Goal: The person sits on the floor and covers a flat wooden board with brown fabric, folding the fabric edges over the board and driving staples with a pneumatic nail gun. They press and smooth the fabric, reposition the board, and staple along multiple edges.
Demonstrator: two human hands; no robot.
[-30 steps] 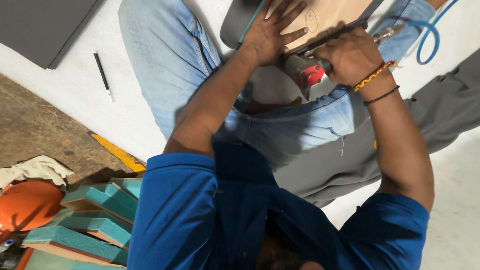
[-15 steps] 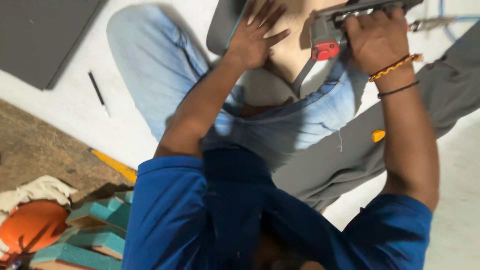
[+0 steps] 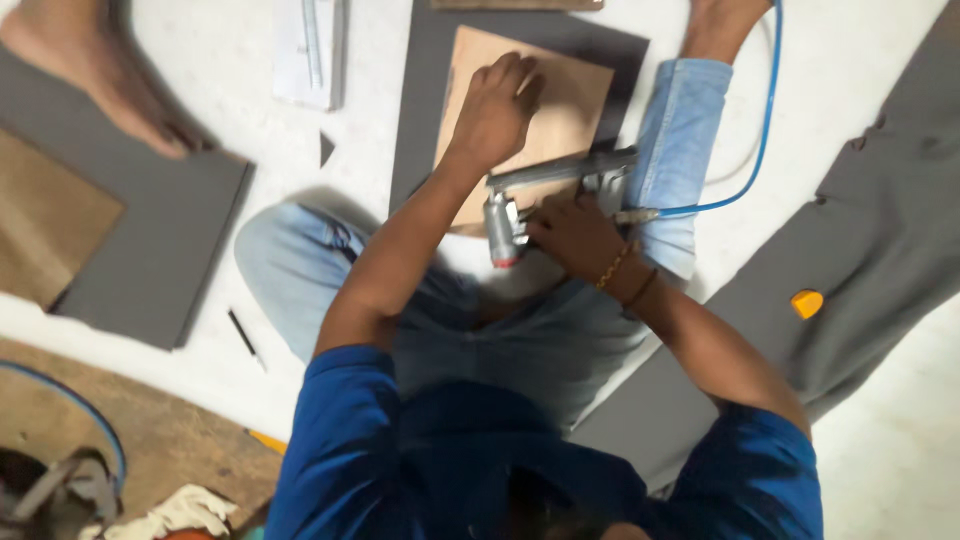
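**A:** ok so what's each hand doing here?

**B:** The left hand (image 3: 495, 110) is curled up, knuckles bent, pressing down on a light brown plywood piece (image 3: 560, 100). It isn't wrapped around anything, just bearing on the top of the board. The right hand (image 3: 570, 232) is closed around the grip of a grey pneumatic nail gun (image 3: 545, 195), with bracelets on that wrist.

**A:** where's the gun sitting relative to the board?

**B:** Its long metal body lies across the near edge of the plywood, and the round end with a bit of red on it points back toward the person's lap. A blue air hose (image 3: 745, 150) runs off the gun's right side and loops up past the foot at the top of the frame.

**A:** and the board?

**B:** It lies flat on a dark grey sheet (image 3: 420, 120), which is on the white floor (image 3: 280, 150) between the person's jeans-clad legs.

**A:** anything else around?

**B:** Another grey panel (image 3: 150, 260) at left with someone's bare foot (image 3: 95, 75) beside it, a pencil (image 3: 243, 337) on the floor near the left knee, and a small orange thing (image 3: 806, 302) on the grey sheet at right.
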